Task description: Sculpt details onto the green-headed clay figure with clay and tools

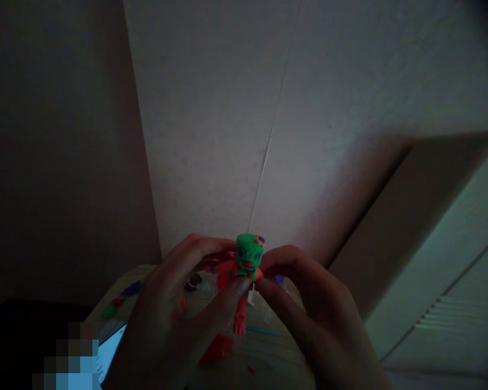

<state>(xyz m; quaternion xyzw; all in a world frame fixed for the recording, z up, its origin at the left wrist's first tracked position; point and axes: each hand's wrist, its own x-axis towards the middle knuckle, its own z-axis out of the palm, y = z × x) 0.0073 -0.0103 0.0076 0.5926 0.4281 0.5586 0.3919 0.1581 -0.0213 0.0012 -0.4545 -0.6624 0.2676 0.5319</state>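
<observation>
A small clay figure (pixel 246 265) with a green head, purple eyes and a red-orange body is held up in front of me. My left hand (pixel 174 309) grips it from the left, thumb under its body and fingers curled behind it. My right hand (pixel 313 309) pinches it from the right at chest height. One orange leg (pixel 239 319) hangs down between my thumbs. The scene is dim.
Below my hands is a light table (pixel 268 357) with scattered clay bits: green and red (pixel 113 307) at left, purple (pixel 132 288), a red lump (pixel 217 349), a thin blue stick (pixel 262 330). A lit screen (pixel 109 352) lies at lower left. Walls rise behind; a louvred door (pixel 451 292) stands right.
</observation>
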